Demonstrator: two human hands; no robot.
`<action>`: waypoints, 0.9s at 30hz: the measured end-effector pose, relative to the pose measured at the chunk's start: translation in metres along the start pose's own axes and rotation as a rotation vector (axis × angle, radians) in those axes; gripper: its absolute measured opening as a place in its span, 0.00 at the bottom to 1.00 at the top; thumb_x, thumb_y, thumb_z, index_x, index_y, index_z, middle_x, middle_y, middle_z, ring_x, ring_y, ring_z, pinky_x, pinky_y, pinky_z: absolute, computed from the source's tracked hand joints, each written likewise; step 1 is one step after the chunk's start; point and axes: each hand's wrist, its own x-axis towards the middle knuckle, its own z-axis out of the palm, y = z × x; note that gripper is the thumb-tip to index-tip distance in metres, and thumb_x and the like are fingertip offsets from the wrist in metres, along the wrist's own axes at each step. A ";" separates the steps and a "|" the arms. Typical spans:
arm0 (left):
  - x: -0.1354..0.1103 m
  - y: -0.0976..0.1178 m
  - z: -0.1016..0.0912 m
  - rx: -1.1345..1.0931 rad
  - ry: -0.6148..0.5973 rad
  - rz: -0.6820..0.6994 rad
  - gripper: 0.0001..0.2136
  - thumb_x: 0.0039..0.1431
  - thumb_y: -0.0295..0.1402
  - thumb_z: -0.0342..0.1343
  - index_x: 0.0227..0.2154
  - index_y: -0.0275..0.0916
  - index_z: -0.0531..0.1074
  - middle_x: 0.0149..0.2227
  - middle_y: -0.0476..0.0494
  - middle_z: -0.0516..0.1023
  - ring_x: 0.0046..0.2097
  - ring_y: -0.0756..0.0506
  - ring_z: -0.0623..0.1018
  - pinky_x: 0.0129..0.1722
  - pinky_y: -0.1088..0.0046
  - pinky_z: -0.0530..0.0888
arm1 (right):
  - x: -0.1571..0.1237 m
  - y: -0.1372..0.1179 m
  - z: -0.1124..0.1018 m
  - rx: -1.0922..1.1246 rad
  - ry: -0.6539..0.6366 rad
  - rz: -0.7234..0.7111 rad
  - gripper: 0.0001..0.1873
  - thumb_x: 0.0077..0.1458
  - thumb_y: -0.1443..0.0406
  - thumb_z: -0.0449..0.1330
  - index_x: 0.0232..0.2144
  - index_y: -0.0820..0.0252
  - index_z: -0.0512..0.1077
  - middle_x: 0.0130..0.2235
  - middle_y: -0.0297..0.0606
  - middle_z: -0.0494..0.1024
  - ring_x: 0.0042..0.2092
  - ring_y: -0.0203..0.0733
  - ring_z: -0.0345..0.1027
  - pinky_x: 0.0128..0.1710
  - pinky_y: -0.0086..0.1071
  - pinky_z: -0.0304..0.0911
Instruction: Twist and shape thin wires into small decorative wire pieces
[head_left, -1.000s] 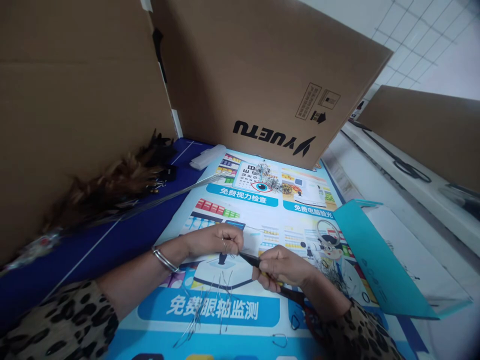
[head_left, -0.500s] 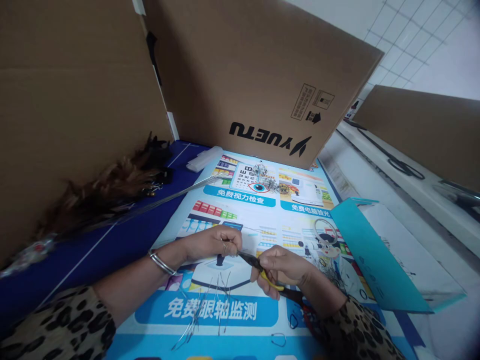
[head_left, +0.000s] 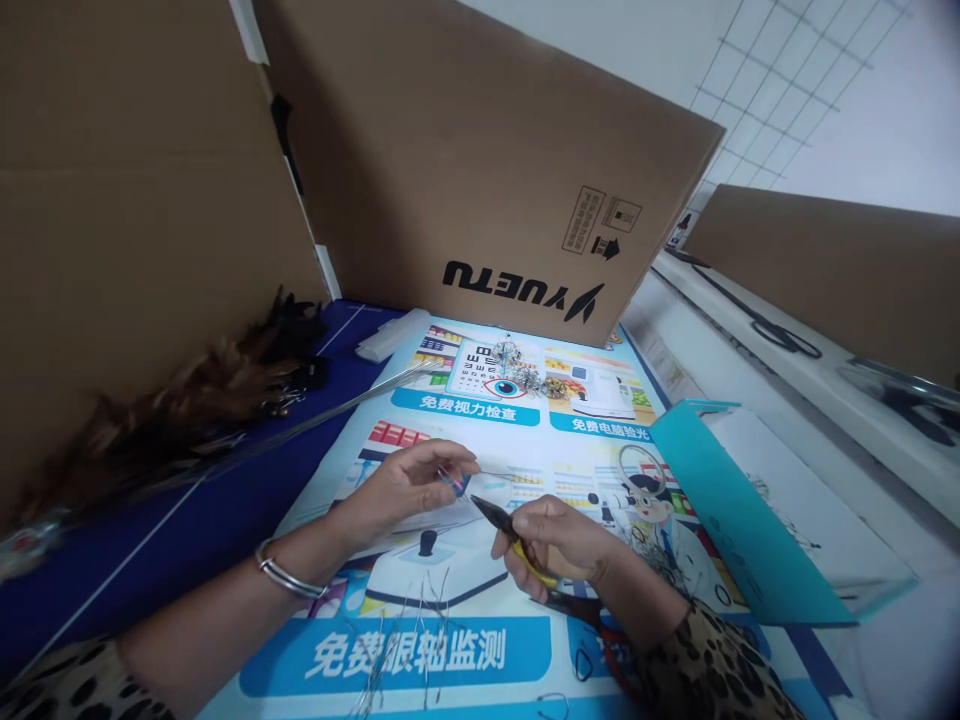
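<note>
My right hand [head_left: 559, 545] is closed round needle-nose pliers [head_left: 495, 516] with yellow-and-black handles. Their dark jaws point up-left, close to my left fingertips. My left hand [head_left: 412, 485] is curled, thumb and fingers bent toward each other around a thin wire that is hard to make out. Below my hands, several loose thin wires [head_left: 397, 645] lie on the printed sheet [head_left: 390, 520]. Another tool with red handles [head_left: 619, 655] lies partly under my right wrist. A tangle of silvery wire [head_left: 664, 550] is beside my right forearm.
Tall cardboard panels [head_left: 480, 150] stand behind and to the left. Brown feathers [head_left: 172, 420] and a bundle of long wires [head_left: 330, 405] lie at left. Silvery wire clusters [head_left: 525, 375] sit at the back. An open teal box [head_left: 739, 520] stands at right.
My left hand has shifted left and its pinch has loosened, so the fingers are wider apart. The plier jaws have come away from the left fingertips. The view has turned slightly.
</note>
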 end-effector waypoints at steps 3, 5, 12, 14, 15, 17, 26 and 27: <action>0.000 0.011 -0.002 0.130 0.015 0.084 0.14 0.49 0.37 0.60 0.39 0.39 0.75 0.39 0.41 0.75 0.43 0.41 0.71 0.44 0.66 0.66 | 0.000 0.000 0.000 -0.008 0.015 -0.012 0.23 0.52 0.53 0.57 0.35 0.72 0.71 0.21 0.37 0.72 0.18 0.34 0.66 0.16 0.24 0.57; 0.000 0.017 -0.002 0.241 0.003 0.119 0.11 0.53 0.37 0.57 0.36 0.38 0.77 0.38 0.40 0.76 0.43 0.41 0.71 0.44 0.66 0.66 | 0.000 0.000 0.000 -0.016 0.029 -0.009 0.23 0.52 0.53 0.57 0.35 0.71 0.71 0.21 0.37 0.72 0.18 0.32 0.65 0.16 0.24 0.57; -0.001 0.011 -0.001 0.312 0.069 0.005 0.10 0.59 0.36 0.50 0.35 0.38 0.74 0.27 0.46 0.75 0.33 0.47 0.73 0.36 0.72 0.67 | 0.002 -0.004 0.006 -0.150 0.126 -0.029 0.22 0.53 0.53 0.56 0.34 0.70 0.71 0.21 0.36 0.72 0.17 0.31 0.64 0.14 0.23 0.55; 0.000 0.009 -0.001 0.323 0.069 -0.011 0.10 0.60 0.36 0.50 0.35 0.38 0.73 0.26 0.47 0.74 0.31 0.48 0.72 0.35 0.72 0.67 | 0.002 -0.005 0.008 -0.240 0.155 -0.031 0.22 0.54 0.53 0.55 0.34 0.70 0.71 0.21 0.35 0.72 0.17 0.30 0.62 0.14 0.21 0.53; 0.001 0.009 -0.001 0.325 0.061 -0.016 0.10 0.60 0.37 0.49 0.35 0.37 0.73 0.25 0.47 0.74 0.31 0.48 0.72 0.35 0.72 0.67 | 0.002 -0.005 0.010 -0.292 0.175 -0.034 0.21 0.54 0.53 0.55 0.34 0.70 0.71 0.21 0.35 0.71 0.17 0.29 0.62 0.14 0.21 0.53; 0.001 0.010 -0.001 0.331 0.035 -0.025 0.11 0.60 0.37 0.49 0.33 0.36 0.73 0.25 0.47 0.73 0.30 0.49 0.71 0.34 0.73 0.66 | 0.001 -0.005 0.013 -0.394 0.226 -0.043 0.21 0.54 0.54 0.55 0.35 0.69 0.72 0.22 0.34 0.71 0.19 0.28 0.63 0.16 0.21 0.54; 0.001 0.010 0.005 0.242 0.021 -0.039 0.13 0.61 0.37 0.47 0.26 0.36 0.68 0.24 0.48 0.71 0.26 0.51 0.68 0.29 0.76 0.65 | 0.003 -0.001 0.017 -0.560 0.332 -0.082 0.19 0.55 0.55 0.53 0.29 0.66 0.71 0.21 0.32 0.69 0.21 0.29 0.63 0.20 0.22 0.60; 0.001 0.011 0.005 0.246 0.012 -0.048 0.13 0.61 0.37 0.47 0.25 0.36 0.68 0.24 0.49 0.70 0.26 0.51 0.67 0.29 0.76 0.65 | 0.003 -0.002 0.017 -0.560 0.330 -0.081 0.19 0.55 0.55 0.53 0.29 0.66 0.71 0.21 0.32 0.69 0.22 0.29 0.63 0.20 0.22 0.60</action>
